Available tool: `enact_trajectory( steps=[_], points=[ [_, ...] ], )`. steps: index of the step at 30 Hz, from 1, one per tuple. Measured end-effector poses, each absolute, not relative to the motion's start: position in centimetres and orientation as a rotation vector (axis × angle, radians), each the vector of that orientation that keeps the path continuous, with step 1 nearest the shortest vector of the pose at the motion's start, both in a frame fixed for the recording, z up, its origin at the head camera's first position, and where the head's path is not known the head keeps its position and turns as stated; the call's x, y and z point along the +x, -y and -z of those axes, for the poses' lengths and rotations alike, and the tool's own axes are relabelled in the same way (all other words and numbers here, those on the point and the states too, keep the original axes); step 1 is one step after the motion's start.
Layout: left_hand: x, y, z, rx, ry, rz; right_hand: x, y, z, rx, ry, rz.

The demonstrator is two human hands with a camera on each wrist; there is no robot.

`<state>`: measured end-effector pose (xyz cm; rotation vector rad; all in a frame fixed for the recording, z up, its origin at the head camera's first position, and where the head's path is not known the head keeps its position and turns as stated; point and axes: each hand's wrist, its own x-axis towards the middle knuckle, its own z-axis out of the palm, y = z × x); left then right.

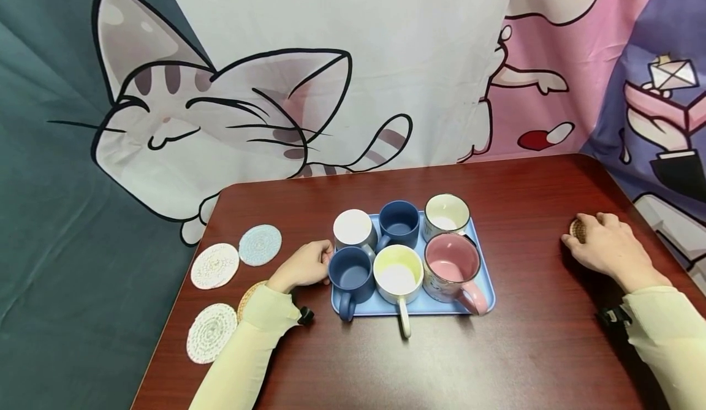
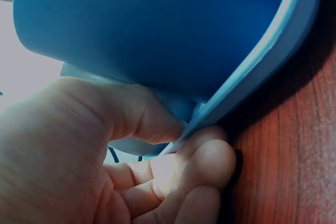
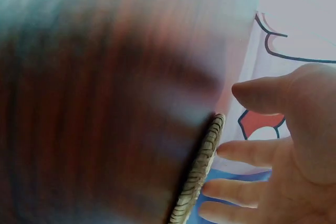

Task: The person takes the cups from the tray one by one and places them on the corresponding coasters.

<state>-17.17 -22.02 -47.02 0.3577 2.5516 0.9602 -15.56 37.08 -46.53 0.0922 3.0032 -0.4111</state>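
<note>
My left hand (image 1: 310, 264) pinches the left rim of a blue tray (image 1: 488, 287). In the left wrist view the thumb lies on the inner side of the rim and the curled fingers (image 2: 212, 161) are outside, beside a blue mug (image 2: 131, 30). Several mugs stand on the tray: a white one (image 1: 353, 227), two blue ones, a cream one (image 1: 448, 211), a yellow-lined one (image 1: 398, 272) and a pink one (image 1: 452, 257). At the table's right side my right hand (image 1: 612, 247) touches a woven coaster (image 3: 199, 171) with its fingertips, thumb spread apart from it.
Left of the tray lie a light blue coaster (image 1: 260, 245), two white ones (image 1: 212, 333) and a tan woven one (image 1: 246, 299), which my left forearm partly covers. A cloth with cartoon cats (image 1: 441, 60) hangs behind the dark red table (image 1: 524, 214).
</note>
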Motion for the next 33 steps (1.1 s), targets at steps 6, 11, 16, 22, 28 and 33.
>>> enact_trajectory(
  steps=[6,11,16,22,28,33],
  points=[
    [-17.2,22.1,47.1,0.360,-2.551,-0.955,-15.0,-37.5,46.4,0.158,-3.001,0.423],
    [-17.2,22.1,47.2,0.354,-2.546,-0.967,-15.0,-37.7,46.4,0.133,-3.004,0.413],
    [-17.2,22.1,47.1,0.349,-2.539,-0.974,-15.3,-37.5,46.3,0.083,-2.998,0.395],
    [-17.1,22.1,47.1,0.346,-2.532,-0.970,-16.0,-36.5,46.2,0.011,-3.016,0.369],
    [-17.2,22.1,47.0,0.359,-2.531,-0.973,-17.0,-34.9,46.1,-0.079,-3.058,0.336],
    [-17.3,22.1,47.1,0.351,-2.519,-0.991,-18.0,-33.4,45.9,-0.134,-3.045,0.306]
  ],
)
